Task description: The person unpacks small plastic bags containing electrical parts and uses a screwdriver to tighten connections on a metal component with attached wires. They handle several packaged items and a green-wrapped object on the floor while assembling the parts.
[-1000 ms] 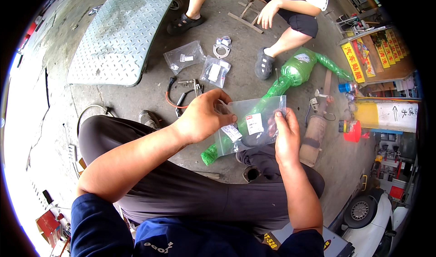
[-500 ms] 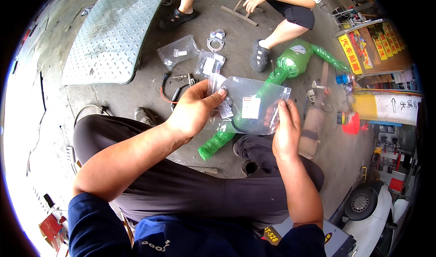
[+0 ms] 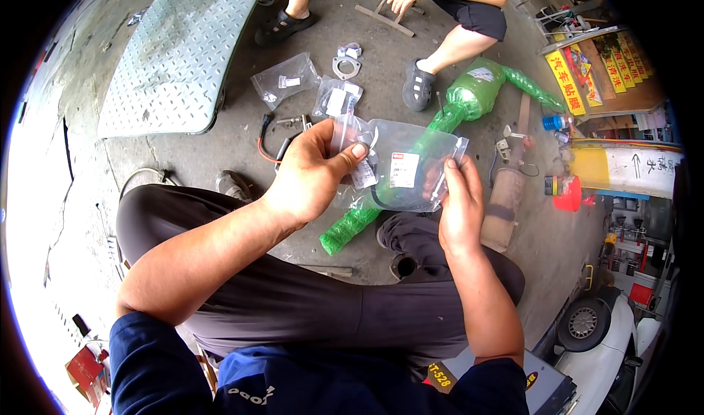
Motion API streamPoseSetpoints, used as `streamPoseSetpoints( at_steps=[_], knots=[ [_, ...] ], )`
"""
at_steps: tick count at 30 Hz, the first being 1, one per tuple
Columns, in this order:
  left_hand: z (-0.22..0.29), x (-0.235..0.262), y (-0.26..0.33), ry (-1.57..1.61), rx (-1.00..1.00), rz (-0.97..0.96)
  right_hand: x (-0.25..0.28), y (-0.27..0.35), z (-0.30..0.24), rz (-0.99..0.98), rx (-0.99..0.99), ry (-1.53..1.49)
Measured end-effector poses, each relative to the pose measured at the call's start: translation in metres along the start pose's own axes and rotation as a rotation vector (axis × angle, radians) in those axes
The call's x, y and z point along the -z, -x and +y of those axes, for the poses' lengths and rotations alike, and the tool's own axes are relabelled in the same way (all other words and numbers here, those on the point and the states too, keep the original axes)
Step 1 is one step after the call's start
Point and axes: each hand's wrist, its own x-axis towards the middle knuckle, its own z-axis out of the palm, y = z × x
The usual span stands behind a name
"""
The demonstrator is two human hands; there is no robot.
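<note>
Clear plastic bag (image 3: 411,169) held up between both hands, above the lap and in front of the knees — long axis running left to right, roughly level, mouth edge toward the right side. White label on its face; dark ring-like part (image 3: 389,199) seen through the film near the lower edge, exact kind not resolvable.

Left hand (image 3: 308,173) closed on the bag's left end, thumb on top and pressing the film plus a smaller packet (image 3: 352,133) against the fingers. Right hand (image 3: 458,202) pinching the right edge, fingertips at the upper right corner, palm below. Bag thus spans the gap between the hands; neither hand clearly nearer — each grips its own end. Bulk of the bag lies right of the left hand and left of, slightly above, the right hand.

Behind and below the bag: green-wrapped long part (image 3: 447,114) lying on the concrete floor (image 3: 242,144), slanting from lower left to upper right, partly hidden by the bag. Farther out on the floor — two more clear packets (image 3: 286,78), a metal flange gasket (image 3: 346,67), a black-and-orange cable (image 3: 268,147), a chequer-plate sheet (image 3: 176,48). Rusty pipe section (image 3: 502,195) just right of the right hand. Another person's legs (image 3: 447,48) at the top, well apart.
</note>
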Motion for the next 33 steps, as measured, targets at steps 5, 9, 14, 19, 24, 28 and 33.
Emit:
streamPoseSetpoints(
  at_steps=[5, 9, 14, 19, 24, 28, 33],
  knots=[
    [0.004, -0.003, 0.003, 0.059, 0.005, 0.044, -0.002, 0.001, -0.001, 0.002, -0.019, 0.011],
    [-0.003, 0.003, 0.001, 0.057, 0.001, 0.01, 0.0, 0.001, 0.001, -0.016, -0.026, 0.008],
    [0.012, -0.002, 0.005, -0.04, 0.045, -0.001, 0.003, 0.0, 0.007, -0.06, -0.046, -0.028],
    [0.005, -0.003, 0.004, 0.019, 0.059, 0.011, 0.001, 0.0, 0.013, -0.051, -0.083, 0.06],
    [0.005, -0.009, 0.005, 0.018, 0.024, 0.022, 0.003, 0.0, 0.014, -0.051, -0.078, 0.037],
    [0.002, -0.009, 0.003, 0.012, -0.003, 0.039, 0.003, -0.002, 0.011, -0.064, -0.1, 0.019],
    [-0.001, -0.009, 0.002, 0.05, 0.009, 0.028, 0.005, -0.001, 0.01, -0.061, -0.076, 0.028]
  ],
)
